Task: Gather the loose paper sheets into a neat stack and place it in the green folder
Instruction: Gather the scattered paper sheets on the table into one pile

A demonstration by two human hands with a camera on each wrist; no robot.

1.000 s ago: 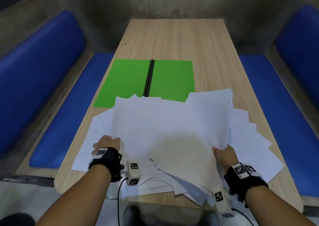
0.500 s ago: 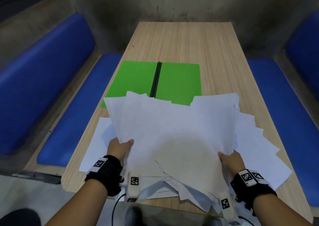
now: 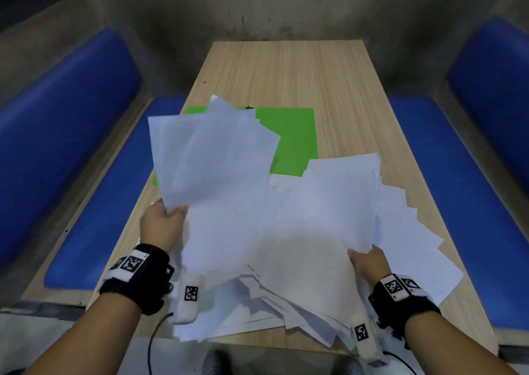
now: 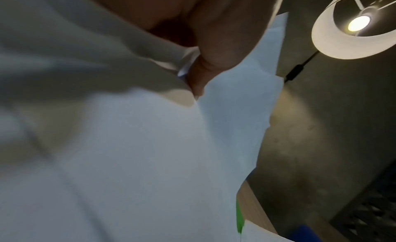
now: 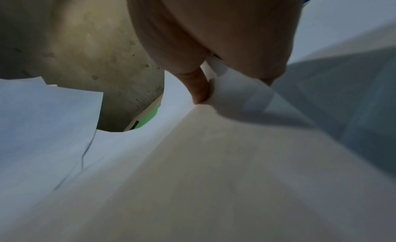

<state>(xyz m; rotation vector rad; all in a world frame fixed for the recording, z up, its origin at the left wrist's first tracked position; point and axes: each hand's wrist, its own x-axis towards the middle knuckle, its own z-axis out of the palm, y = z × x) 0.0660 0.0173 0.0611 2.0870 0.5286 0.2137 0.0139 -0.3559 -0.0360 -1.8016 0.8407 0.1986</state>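
Observation:
Several white paper sheets (image 3: 286,217) lie fanned in a loose pile on the near half of the wooden table (image 3: 286,68). My left hand (image 3: 163,220) grips the left edge of a bunch of sheets (image 3: 209,151) and holds them raised and tilted. In the left wrist view my left hand (image 4: 199,73) pinches paper (image 4: 139,152). My right hand (image 3: 367,260) grips the pile's right edge; the right wrist view shows my right hand (image 5: 205,86) pinching sheets (image 5: 214,161). The open green folder (image 3: 289,142) lies flat behind the pile, its left half hidden by the raised sheets.
Blue padded benches (image 3: 86,191) (image 3: 458,188) run along both sides of the table. A concrete wall (image 3: 257,2) closes the far end. A lit hanging lamp (image 4: 357,24) shows in the left wrist view. Sheets overhang the table's near edge (image 3: 257,343).
My left hand has lifted its bunch of sheets up and forward, so they now cover the folder's left half. My right hand holds its edge in much the same place.

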